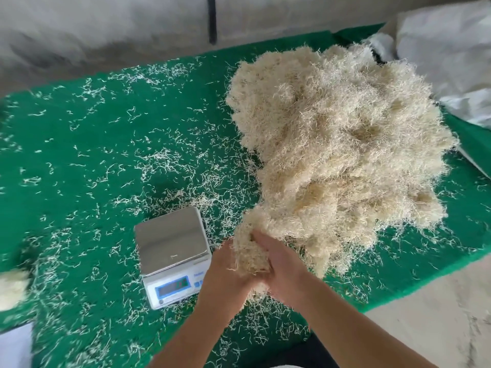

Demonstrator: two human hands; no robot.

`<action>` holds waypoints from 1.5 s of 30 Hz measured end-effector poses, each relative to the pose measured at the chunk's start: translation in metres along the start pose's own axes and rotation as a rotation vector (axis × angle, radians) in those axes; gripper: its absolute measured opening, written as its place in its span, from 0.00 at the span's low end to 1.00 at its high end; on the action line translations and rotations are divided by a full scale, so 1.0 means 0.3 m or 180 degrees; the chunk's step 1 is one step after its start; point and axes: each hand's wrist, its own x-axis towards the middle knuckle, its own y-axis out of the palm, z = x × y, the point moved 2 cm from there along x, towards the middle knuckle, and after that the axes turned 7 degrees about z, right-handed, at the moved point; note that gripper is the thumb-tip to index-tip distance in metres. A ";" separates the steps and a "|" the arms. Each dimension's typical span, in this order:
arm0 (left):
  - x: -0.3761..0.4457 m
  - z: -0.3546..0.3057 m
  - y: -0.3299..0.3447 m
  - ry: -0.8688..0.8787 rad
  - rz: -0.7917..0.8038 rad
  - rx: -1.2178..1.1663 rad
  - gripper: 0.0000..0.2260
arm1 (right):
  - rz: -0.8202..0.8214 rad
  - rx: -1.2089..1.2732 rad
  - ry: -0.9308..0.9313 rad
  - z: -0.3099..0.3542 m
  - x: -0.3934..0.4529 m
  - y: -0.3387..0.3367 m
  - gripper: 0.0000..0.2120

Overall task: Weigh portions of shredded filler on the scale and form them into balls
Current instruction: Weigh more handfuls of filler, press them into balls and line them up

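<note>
Both hands meet just in front of the person, cupped around a clump of shredded filler (249,254) that they press between them. The left hand (223,272) curls its fingers round the clump's left side, while the right hand (279,264) lies over its right side with the fingers wrapped onto the top, so each hand is clamped on the same handful. Loose strands hang out under the palms. The clump touches the near edge of a big heap of filler (337,144), which rises just beyond and to the right of the right hand and spreads far back over the green mat (79,134). Just left of the left hand stands a small digital scale (172,251); its steel pan carries only a stray strand or two, and the blue display on its front is too blurred to read. Short strands (159,160) are scattered over the mat all around the hands. Far to the left of the left hand, at the picture's edge, sits a pale ball of filler (12,288). Well beyond the right hand, past the heap, lies a white woven sack (449,54).
</note>
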 end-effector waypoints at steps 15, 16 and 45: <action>-0.159 -0.026 -0.105 -0.0046 -0.0570 0.1455 0.10 | -0.0029 0.1658 -0.0148 0.113 0.110 -0.025 0.11; -0.164 -0.030 -0.115 -0.0031 -0.0629 0.1434 0.10 | -0.0002 0.1671 -0.0206 0.133 0.116 -0.019 0.12; -0.382 -0.117 -0.386 0.0020 -0.0946 -0.2010 0.15 | 0.0844 -0.4214 -0.3223 -0.082 -0.249 0.460 0.26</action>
